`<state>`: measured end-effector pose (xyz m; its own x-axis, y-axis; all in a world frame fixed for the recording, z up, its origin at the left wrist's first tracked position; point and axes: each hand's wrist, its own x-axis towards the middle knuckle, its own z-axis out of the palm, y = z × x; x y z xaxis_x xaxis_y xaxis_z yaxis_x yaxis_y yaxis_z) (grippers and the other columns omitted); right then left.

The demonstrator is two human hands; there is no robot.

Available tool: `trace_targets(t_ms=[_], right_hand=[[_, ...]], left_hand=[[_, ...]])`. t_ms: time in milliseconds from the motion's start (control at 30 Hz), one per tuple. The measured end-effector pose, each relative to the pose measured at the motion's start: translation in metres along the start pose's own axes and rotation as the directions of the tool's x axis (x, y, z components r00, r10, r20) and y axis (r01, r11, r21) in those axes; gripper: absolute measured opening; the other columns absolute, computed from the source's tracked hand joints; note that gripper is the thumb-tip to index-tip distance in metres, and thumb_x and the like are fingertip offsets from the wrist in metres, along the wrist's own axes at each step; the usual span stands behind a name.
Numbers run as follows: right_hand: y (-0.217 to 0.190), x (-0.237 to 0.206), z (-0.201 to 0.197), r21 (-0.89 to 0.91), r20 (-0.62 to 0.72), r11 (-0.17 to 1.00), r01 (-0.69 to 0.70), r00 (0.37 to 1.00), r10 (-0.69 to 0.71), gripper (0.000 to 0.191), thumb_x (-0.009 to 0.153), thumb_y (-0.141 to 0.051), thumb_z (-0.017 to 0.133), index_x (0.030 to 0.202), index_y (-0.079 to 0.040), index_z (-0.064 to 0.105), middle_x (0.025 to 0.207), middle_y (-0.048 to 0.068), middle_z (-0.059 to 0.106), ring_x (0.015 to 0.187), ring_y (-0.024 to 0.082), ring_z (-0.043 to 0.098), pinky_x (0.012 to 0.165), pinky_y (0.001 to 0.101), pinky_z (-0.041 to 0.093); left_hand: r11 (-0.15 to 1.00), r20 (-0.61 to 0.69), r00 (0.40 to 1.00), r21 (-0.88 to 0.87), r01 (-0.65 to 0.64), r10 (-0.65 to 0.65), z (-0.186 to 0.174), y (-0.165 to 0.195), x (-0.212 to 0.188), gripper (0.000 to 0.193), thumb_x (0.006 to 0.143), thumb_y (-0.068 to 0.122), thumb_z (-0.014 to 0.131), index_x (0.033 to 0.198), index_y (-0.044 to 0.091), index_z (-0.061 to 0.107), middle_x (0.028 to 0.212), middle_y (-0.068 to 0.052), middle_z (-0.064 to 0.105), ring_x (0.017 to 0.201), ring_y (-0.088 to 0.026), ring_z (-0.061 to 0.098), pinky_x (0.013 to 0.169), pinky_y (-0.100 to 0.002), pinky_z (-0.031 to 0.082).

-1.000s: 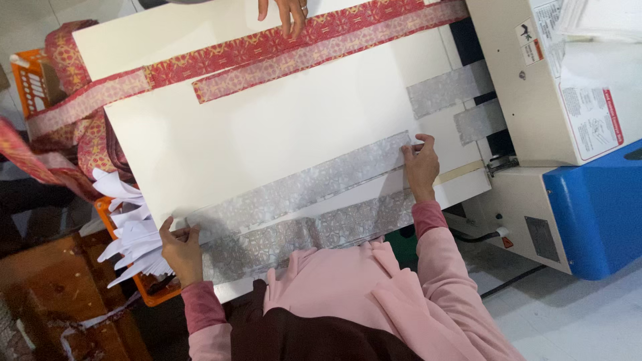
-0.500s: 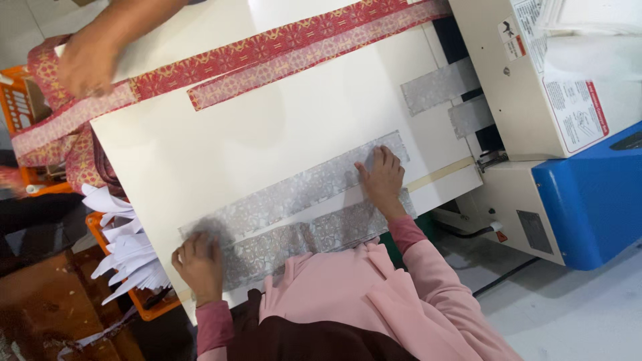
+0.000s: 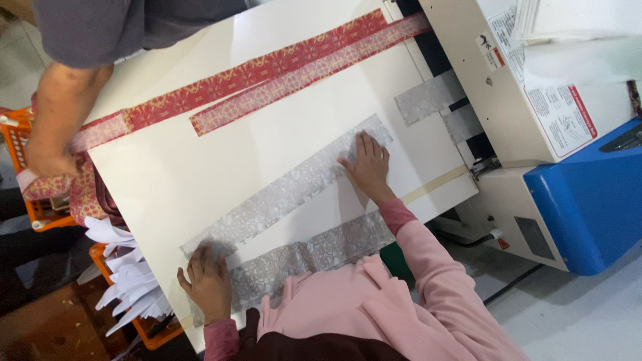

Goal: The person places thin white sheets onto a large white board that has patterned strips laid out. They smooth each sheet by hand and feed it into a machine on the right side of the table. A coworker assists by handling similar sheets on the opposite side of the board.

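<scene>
Head view: we press both palms flat on a grey patterned fabric strip (image 3: 287, 190) lying diagonally on the white board (image 3: 200, 160), seemingly to smooth it. Our left hand (image 3: 208, 284) pins its lower end, our right hand (image 3: 366, 164) its upper end, fingers spread, gripping nothing. A second grey strip (image 3: 328, 247) lies beside it; red brocade strips (image 3: 267, 73) sit across the board.

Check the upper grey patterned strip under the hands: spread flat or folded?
Spread flat. The grey strip lies full length on the white board, left hand and right hand pressing its ends.
</scene>
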<state>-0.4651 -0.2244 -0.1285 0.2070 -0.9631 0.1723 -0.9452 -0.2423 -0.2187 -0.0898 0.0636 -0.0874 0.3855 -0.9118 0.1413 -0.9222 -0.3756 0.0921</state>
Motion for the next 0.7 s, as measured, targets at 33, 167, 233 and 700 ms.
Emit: trace_targets(t_ms=[33,167,233,700], right_hand=[[-0.001,0.015,0.001,0.010,-0.009,1.000,0.003,1.000,-0.003,0.087,0.096,-0.071,0.052,0.150,-0.003,0.048,0.154,0.014,0.048,0.140,0.032,0.044,0.111,0.0578,0.031],[0.003,0.075,0.000,-0.001,-0.023,1.000,0.001,1.000,-0.001,0.092,0.095,-0.075,0.049,0.152,-0.003,0.046,0.157,0.014,0.047,0.143,0.032,0.042,0.114,0.0603,0.027],[0.011,0.105,-0.003,-0.037,-0.018,0.999,-0.024,1.000,0.023,0.094,0.094,-0.076,0.048,0.153,-0.003,0.045,0.158,0.013,0.046,0.143,0.031,0.041,0.115,0.0616,0.026],[0.113,0.198,-0.029,-0.042,0.034,0.976,-0.216,0.976,0.217,0.096,0.098,-0.075,0.045,0.158,-0.002,0.036,0.165,0.013,0.037,0.153,0.027,0.031,0.122,0.0645,0.014]], left_hand=[[1.000,0.012,1.000,-0.003,0.000,0.000,0.001,0.002,0.005,0.042,0.100,0.031,0.065,0.135,0.009,0.068,0.144,-0.006,0.061,0.136,-0.023,0.055,0.126,-0.055,0.026],[0.999,0.019,0.999,0.022,-0.030,0.029,0.012,0.027,0.040,0.051,0.100,0.042,0.064,0.138,0.008,0.064,0.145,-0.009,0.057,0.137,-0.026,0.052,0.123,-0.057,0.027],[0.999,0.031,0.998,0.022,-0.049,0.048,0.018,0.045,0.060,0.055,0.098,0.044,0.064,0.140,0.009,0.061,0.144,-0.010,0.056,0.137,-0.028,0.051,0.122,-0.058,0.027],[0.968,0.041,0.969,-0.077,-0.238,0.242,0.050,0.162,0.174,0.061,0.092,0.044,0.067,0.139,0.006,0.058,0.143,-0.012,0.054,0.131,-0.029,0.051,0.116,-0.056,0.032]])
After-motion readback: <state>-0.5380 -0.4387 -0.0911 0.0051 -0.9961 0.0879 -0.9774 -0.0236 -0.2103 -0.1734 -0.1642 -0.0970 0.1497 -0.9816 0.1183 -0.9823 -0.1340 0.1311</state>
